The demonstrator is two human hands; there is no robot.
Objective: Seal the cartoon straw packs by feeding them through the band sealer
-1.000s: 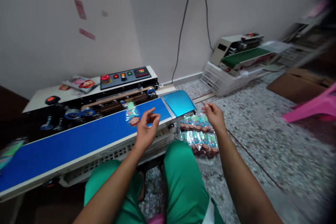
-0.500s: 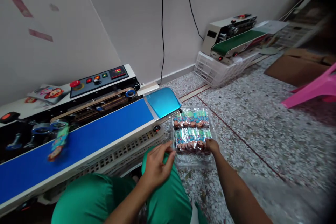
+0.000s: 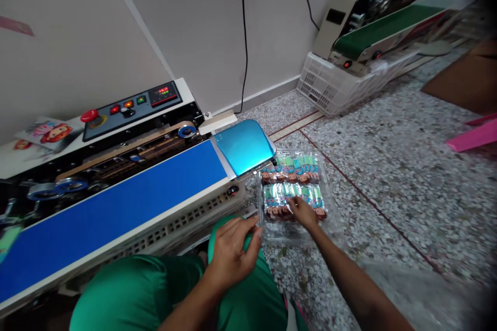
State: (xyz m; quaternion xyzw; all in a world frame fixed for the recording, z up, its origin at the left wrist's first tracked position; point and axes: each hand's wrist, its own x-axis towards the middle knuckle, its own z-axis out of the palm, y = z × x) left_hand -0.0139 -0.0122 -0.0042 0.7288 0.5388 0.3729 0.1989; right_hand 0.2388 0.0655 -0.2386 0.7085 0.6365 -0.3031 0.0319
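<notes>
A clear plastic tray sits on the floor beyond my knees. Inside it, two rows of shiny packets with cartoon figures lie overlapped. My left hand rests over my knee, its thumb and bent index finger closed at the tray's near left rim. Above the nearer row, my right hand has its fingers drawn together and pointing down, touching the packets around the middle. Its fingertips are partly hidden, so what lies between them does not show clearly. A green-topped packet is cut off by the left picture edge.
Left of the tray runs a sealing machine with a blue conveyor belt, a blue end plate and a control panel. A second machine with a green belt stands on a white crate. Plastic film lies at right.
My right hand has moved left along the nearer row, from its right end toward the middle. The packet on the blue belt has shifted left. My left hand stays at the tray rim.
</notes>
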